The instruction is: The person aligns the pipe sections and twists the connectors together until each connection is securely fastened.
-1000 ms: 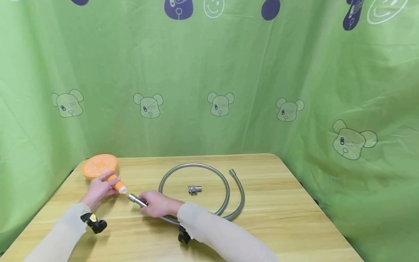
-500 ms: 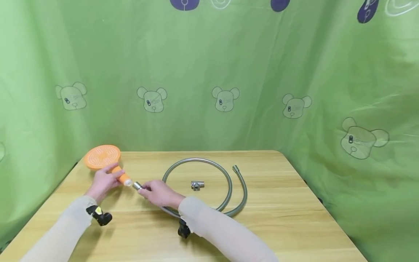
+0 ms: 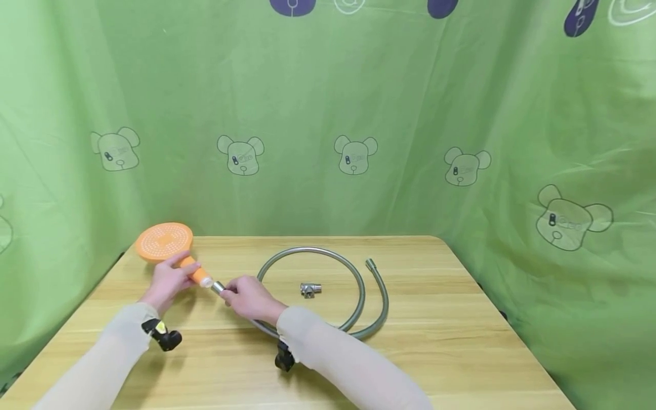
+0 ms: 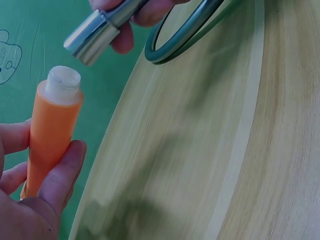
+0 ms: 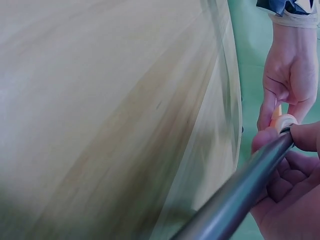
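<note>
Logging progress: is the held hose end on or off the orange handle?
Off: in the left wrist view, a gap separates the hose end from the white tip of the handle.

this is a curtained booth: printed green drapes (image 3: 297, 85) line three sides of a wooden table (image 3: 461, 341).

Held by the left fingers (image 4: 64, 172): an orange shower head (image 3: 164, 241), round perforated side up, whitish neck (image 4: 63, 82) ending its slanted handle (image 4: 52, 132). Looped on the surface (image 3: 461, 364): a grey metallic hose (image 3: 362, 290), silver end (image 4: 93, 37) raised in the right fingers (image 5: 305, 137), just apart from the neck.
</note>
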The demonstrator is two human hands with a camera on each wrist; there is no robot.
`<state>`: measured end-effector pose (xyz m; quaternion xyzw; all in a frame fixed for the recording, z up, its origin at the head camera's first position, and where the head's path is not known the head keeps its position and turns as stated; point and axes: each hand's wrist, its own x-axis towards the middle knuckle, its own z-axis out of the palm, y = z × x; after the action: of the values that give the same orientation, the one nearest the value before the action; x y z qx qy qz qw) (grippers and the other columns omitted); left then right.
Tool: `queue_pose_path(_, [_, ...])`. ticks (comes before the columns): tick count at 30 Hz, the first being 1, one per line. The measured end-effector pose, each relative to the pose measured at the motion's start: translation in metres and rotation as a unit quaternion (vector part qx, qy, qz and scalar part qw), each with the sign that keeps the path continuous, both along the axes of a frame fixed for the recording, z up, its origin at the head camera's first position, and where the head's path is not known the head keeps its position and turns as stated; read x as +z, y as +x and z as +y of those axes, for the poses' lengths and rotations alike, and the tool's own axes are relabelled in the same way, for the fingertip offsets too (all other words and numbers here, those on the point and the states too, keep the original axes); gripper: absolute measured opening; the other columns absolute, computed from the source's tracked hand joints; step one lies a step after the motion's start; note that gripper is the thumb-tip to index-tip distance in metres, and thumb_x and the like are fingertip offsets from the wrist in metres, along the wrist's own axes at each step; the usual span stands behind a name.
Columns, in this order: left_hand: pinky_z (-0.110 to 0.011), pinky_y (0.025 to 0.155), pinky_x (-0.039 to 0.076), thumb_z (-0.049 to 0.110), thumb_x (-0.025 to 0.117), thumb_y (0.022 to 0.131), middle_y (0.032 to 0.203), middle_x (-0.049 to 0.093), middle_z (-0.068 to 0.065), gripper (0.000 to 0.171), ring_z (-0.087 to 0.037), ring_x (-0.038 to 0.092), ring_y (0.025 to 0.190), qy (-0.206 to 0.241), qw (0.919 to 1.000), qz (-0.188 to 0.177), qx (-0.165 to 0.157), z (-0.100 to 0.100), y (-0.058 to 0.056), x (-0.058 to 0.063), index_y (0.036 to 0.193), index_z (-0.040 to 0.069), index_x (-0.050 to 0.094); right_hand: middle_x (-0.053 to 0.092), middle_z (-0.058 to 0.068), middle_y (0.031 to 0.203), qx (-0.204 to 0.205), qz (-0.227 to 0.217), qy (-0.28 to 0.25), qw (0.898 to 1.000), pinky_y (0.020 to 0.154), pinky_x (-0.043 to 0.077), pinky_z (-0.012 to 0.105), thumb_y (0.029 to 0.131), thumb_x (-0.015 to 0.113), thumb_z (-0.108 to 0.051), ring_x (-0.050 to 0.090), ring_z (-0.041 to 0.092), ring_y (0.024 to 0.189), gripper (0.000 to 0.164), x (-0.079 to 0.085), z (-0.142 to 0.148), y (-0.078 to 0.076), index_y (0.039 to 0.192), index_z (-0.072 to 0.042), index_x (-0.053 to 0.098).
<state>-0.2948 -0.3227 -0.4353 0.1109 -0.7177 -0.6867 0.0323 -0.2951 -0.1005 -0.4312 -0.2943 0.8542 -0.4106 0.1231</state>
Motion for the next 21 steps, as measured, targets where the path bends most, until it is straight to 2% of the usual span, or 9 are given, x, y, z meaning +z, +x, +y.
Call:
queue_pose_path(4, [-0.021,0.082,0.059,0.011,0.061,0.100,0.154,0.027,-0.038,0.073,-0.002,0.065,0.081,-0.010,0.9999,0.006,0.003,0.004,0.001,0.002,0.159,0.004,0.018,0.069,0.008,0.075,-0.018,-0.008,-0.003,1.000,0.040,0.035,0.019,0.103,0.058,-0.026,0.045,0.006,0.048,0.027,0.000,-0.002,0.001,0.102,-0.005,0.075])
queue_pose_path(9, [-0.019,0.081,0.059,0.012,0.061,0.100,0.152,0.031,-0.037,0.071,-0.002,0.065,0.080,-0.030,0.9994,0.011,0.012,0.009,0.001,0.004,0.159,0.004,0.021,0.056,-0.003,0.058,-0.033,0.002,-0.008,0.999,0.037,0.032,0.020,0.101,0.060,-0.029,0.041,0.007,0.045,0.027,-0.002,-0.003,0.000,0.098,-0.007,0.077])
queue_pose_path(21, [-0.019,0.078,0.059,0.010,0.062,0.100,0.151,0.032,-0.037,0.069,-0.001,0.065,0.078,-0.038,0.9987,0.026,0.021,0.021,0.003,0.007,0.158,0.006,0.025,0.054,-0.007,0.057,-0.069,0.047,0.020,0.996,0.040,0.032,0.021,0.098,0.065,-0.031,0.041,0.007,0.046,0.024,-0.001,-0.009,0.002,0.094,-0.012,0.079])
